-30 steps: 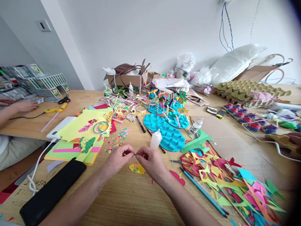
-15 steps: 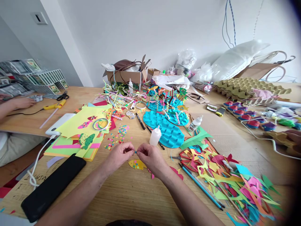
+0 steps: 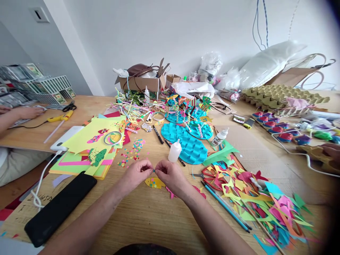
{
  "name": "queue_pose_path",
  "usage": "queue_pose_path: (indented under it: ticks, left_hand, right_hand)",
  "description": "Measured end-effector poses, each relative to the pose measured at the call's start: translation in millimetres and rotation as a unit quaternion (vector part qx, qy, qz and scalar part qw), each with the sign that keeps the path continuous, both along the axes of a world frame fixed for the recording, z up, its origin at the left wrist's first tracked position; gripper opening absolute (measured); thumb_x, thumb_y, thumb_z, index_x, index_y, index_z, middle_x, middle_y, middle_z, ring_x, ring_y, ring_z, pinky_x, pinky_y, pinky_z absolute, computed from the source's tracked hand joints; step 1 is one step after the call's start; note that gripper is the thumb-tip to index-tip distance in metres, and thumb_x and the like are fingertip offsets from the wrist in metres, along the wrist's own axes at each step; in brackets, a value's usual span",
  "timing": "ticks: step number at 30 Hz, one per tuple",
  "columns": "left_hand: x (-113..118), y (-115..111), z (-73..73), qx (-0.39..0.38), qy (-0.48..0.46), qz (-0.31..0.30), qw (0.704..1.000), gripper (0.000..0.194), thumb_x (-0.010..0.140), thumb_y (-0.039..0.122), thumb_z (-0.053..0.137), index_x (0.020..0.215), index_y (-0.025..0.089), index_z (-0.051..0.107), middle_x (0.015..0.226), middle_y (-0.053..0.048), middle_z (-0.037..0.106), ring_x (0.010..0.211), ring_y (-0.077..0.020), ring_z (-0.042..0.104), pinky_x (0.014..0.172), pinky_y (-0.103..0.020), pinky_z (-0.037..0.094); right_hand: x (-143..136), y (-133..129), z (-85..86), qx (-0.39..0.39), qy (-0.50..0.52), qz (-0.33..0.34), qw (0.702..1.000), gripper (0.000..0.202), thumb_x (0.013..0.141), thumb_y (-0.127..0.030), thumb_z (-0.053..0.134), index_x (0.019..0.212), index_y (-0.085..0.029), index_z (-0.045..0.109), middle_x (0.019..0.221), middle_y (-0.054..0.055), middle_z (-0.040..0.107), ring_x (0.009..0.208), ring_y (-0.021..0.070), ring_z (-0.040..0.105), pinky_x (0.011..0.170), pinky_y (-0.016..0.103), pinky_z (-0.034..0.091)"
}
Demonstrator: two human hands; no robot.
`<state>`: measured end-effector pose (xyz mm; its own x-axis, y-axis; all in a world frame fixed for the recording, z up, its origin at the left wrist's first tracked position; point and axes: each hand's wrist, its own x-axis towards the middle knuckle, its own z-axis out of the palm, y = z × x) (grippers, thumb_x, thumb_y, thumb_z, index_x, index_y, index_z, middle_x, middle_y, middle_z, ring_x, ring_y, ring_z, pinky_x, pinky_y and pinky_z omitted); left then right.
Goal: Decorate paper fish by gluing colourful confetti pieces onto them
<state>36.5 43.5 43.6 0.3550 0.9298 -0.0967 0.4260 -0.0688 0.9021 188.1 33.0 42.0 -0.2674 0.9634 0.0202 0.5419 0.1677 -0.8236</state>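
Observation:
My left hand point(image 3: 139, 172) and my right hand point(image 3: 170, 175) meet at the fingertips, both pinched closed. A tiny blue piece point(image 3: 154, 170), perhaps paper, shows between them; its exact shape is too small to make out. Just below lies a yellow paper fish point(image 3: 154, 182) with coloured dots on it. Pink paper point(image 3: 170, 192) is partly hidden under my right hand. Right behind that hand stands a white squeeze bottle point(image 3: 174, 151). Small confetti dots point(image 3: 138, 146) are scattered beyond my left hand.
Blue textured paper ovals point(image 3: 192, 150) lie behind the bottle. Paper scraps point(image 3: 247, 198) and red-handled scissors point(image 3: 212, 179) are on the right. To the left are coloured sheets point(image 3: 82, 136) and a black case point(image 3: 62, 209). Another person's hand point(image 3: 29, 112) works at far left.
My hands stay pinched together at almost the same place. The view has shifted slightly. The other person's hand at far left has moved a little.

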Motion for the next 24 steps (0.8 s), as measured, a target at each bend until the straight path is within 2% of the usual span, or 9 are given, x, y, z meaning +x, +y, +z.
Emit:
queue_pose_path:
  ticks: [16,24]
  left_hand:
    - [-0.6,-0.6,-5.1,-0.008,0.000,0.004,1.000,0.010,0.065,0.024,0.048,0.061,0.016,0.050,0.054,0.005,0.043,0.052,-0.0092,0.038,0.047,-0.019,0.029]
    - [0.2,-1.0,-7.4,-0.003,0.011,-0.003,1.000,0.011,0.067,0.025,0.049,0.061,0.016,0.051,0.058,0.004,0.049,0.058,-0.0115,0.044,0.052,-0.020,0.034]
  right_hand:
    - [-0.7,-1.0,-2.6,-0.019,-0.016,-0.001,1.000,0.010,0.070,-0.013,0.050,0.068,-0.014,0.060,0.056,-0.002,0.055,0.051,0.0080,0.045,0.045,0.017,0.028]
    - [0.0,-0.8,-2.3,-0.021,-0.030,0.002,0.999,0.011,0.070,-0.011,0.050,0.066,-0.014,0.060,0.056,-0.002,0.056,0.051,0.0081,0.046,0.045,0.017,0.028]
